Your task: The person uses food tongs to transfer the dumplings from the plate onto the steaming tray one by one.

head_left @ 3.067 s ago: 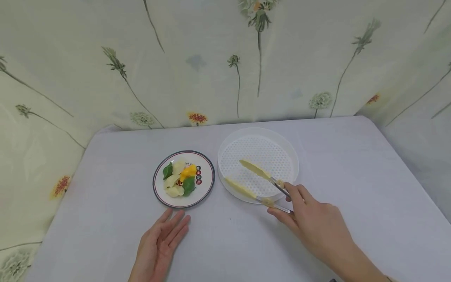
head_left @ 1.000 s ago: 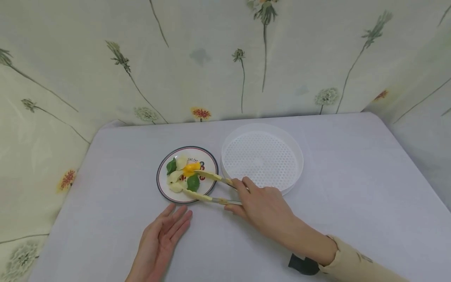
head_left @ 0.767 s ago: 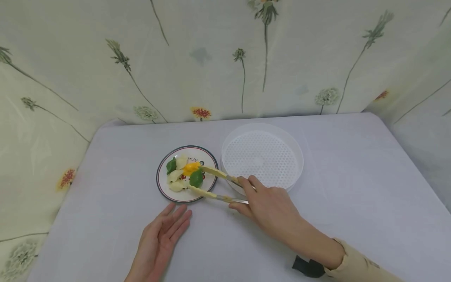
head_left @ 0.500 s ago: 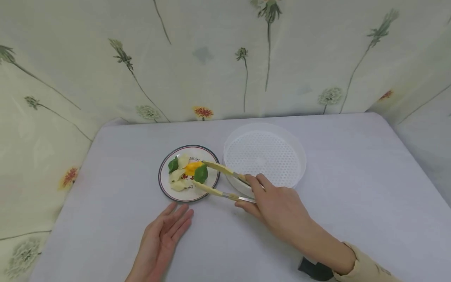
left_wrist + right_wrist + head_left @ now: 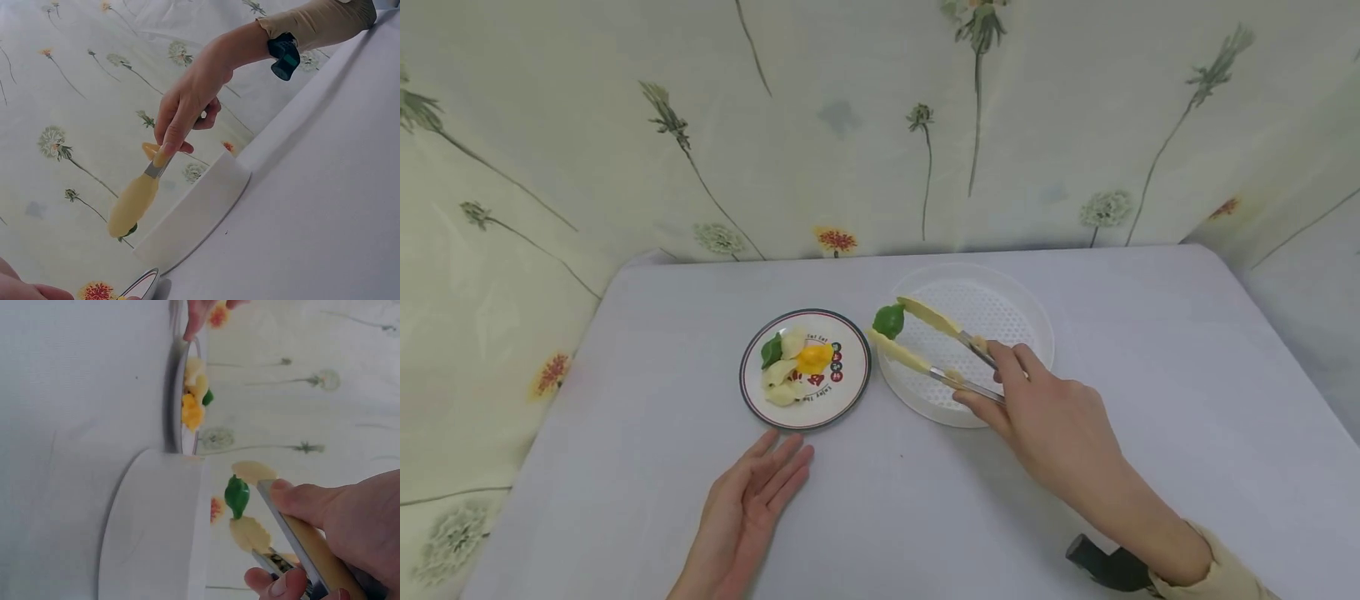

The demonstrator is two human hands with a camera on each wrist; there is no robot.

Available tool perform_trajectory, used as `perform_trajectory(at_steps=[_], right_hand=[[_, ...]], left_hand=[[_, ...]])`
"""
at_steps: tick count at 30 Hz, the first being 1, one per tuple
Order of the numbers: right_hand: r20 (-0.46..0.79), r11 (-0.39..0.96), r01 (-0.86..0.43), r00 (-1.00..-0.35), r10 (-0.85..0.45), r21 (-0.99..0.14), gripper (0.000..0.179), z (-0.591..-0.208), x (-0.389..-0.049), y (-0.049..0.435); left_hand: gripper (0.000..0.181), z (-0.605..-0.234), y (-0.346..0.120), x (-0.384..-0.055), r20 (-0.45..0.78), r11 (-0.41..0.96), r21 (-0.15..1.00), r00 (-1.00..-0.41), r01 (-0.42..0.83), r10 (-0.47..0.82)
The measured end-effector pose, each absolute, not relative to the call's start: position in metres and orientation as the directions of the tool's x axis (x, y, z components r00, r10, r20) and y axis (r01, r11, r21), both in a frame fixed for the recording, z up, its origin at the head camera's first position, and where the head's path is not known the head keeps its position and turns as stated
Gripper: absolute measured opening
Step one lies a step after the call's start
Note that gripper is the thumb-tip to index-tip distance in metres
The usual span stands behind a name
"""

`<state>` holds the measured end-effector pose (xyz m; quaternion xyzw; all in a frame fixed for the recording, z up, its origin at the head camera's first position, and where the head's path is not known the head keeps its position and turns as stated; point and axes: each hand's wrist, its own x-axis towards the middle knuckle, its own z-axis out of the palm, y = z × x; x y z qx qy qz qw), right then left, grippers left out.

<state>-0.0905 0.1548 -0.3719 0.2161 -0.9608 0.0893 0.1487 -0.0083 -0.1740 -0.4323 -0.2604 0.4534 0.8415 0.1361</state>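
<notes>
My right hand (image 5: 1060,425) grips a pair of tongs (image 5: 932,317) with pale yellow tips and metal arms. Between the tips sits a small green pepper-shaped piece (image 5: 889,321), raised over the left rim of a round white perforated tray (image 5: 1000,321); the right wrist view shows the green piece (image 5: 237,496) pinched by both tips. My left hand (image 5: 741,500) lies with fingers extended at the near edge of a dark-rimmed plate (image 5: 841,398) and holds nothing. On the plate are a yellow piece (image 5: 814,360), a green one (image 5: 771,351) and several pale cream pieces (image 5: 781,393).
The tray's tall side wall (image 5: 194,212) shows in the left wrist view, close to the plate. A white cloth (image 5: 1150,350) covers the table, and a flowered curtain (image 5: 865,167) hangs behind it. A black strap device (image 5: 1108,567) is on the right wrist.
The right hand brought the tongs from the tray to the plate, took hold of one green piece, and carried it up and right to the tray's rim. The left hand stayed beside the plate.
</notes>
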Motion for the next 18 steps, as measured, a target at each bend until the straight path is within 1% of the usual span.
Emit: perform_trajectory(at_steps=[6,12,18], right_hand=[[0.323,0.893,-0.44,-0.862,-0.391,-0.094,0.062,-0.382,-0.093,0.163],[0.292,0.899,-0.43,-0.874,-0.39,-0.087,0.063,-0.389,-0.096,0.164],[0.275,0.893,-0.442,-0.872,-0.406,-0.082,0.059,-0.393,-0.097,0.164]], left_hand=[[0.068,-0.431,-0.174,-0.008,-0.564,-0.551,0.693,-0.826,-0.466,-0.011],[0.067,-0.431,-0.173,-0.009,-0.573,-0.555,0.686,-0.82,-0.47,-0.013],[0.066,-0.43,-0.172,-0.008,-0.578,-0.555,0.684,-0.816,-0.474,-0.015]])
